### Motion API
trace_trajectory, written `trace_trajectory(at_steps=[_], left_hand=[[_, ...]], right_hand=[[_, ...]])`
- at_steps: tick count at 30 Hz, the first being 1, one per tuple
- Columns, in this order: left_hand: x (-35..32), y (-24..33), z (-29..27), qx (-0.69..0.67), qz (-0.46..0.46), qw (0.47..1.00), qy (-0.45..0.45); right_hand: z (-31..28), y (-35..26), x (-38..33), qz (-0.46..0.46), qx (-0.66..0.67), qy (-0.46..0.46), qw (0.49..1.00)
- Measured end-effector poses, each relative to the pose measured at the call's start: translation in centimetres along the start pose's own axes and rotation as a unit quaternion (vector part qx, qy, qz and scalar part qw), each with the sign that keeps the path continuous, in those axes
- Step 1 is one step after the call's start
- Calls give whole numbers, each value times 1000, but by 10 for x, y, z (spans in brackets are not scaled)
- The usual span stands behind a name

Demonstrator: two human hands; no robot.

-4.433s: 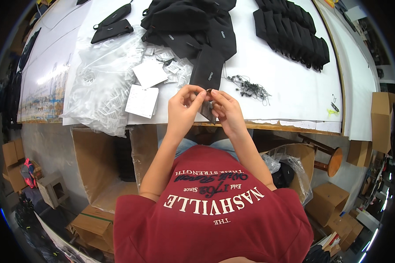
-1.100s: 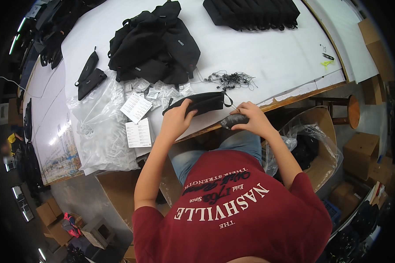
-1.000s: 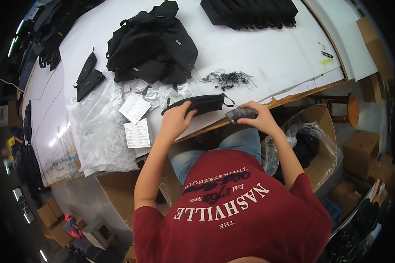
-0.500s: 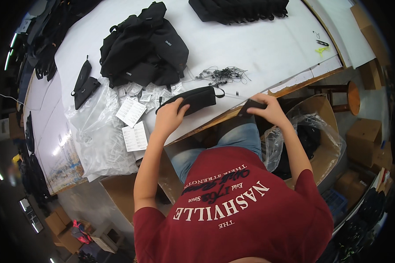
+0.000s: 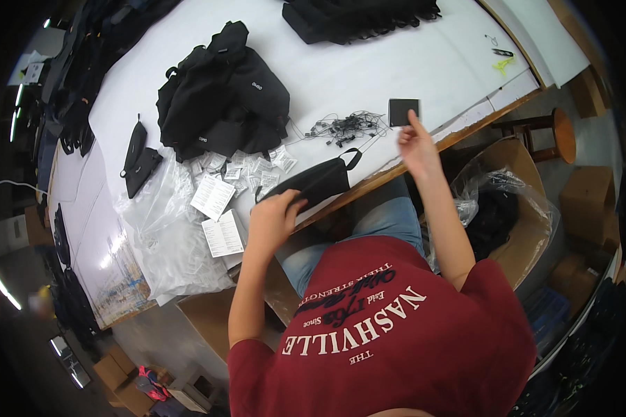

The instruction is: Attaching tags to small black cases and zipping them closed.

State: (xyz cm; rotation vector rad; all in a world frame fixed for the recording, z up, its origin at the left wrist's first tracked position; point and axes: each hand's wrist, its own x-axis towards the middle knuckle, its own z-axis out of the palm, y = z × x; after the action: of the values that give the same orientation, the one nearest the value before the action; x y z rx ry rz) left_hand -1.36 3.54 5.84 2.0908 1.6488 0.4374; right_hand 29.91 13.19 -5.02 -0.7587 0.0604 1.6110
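My left hand (image 5: 277, 217) grips the left end of a flat black pouch (image 5: 311, 185) that lies on the near edge of the white table (image 5: 396, 69); its loop strap points right. My right hand (image 5: 417, 142) is raised over the table edge and pinches a small black square card (image 5: 403, 111) between the fingertips. A tangle of thin black cords with tags (image 5: 344, 127) lies just left of the card. Small white packets (image 5: 254, 167) are scattered behind the pouch.
A heap of black bags (image 5: 222, 97) sits mid-table, and a row of stacked black pouches (image 5: 355, 14) at the far edge. Clear plastic bags (image 5: 167, 236) with paper leaflets (image 5: 212, 197) lie left. An open cardboard box lined with plastic (image 5: 515, 208) stands at my right; a wooden stool (image 5: 553, 132) is beyond.
My right hand has risen from the table edge up and to the right, now holding the black card out over the table. The left hand stays on the pouch.
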Motion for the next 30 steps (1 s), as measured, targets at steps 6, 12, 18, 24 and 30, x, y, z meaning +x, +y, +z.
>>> trace_trajectory(at_steps=[6, 12, 18, 24, 30], left_hand=[[-10, 26, -9, -23, -19, 997, -72], [-21, 27, -15, -33, -21, 993, -114], [-24, 14, -4, -48, -47, 995, -78], [-8, -6, 20, 19, 90, 989, 113], [-18, -17, 38, -38, 33, 993, 103]], right_hand=[[54, 63, -13, 144, 24, 75, 986], [74, 69, -24, 48, -182, 24, 982], [103, 49, -56, -221, -562, -223, 766], [128, 64, -63, -355, -689, -416, 476], [136, 75, -68, -388, -694, -430, 428]])
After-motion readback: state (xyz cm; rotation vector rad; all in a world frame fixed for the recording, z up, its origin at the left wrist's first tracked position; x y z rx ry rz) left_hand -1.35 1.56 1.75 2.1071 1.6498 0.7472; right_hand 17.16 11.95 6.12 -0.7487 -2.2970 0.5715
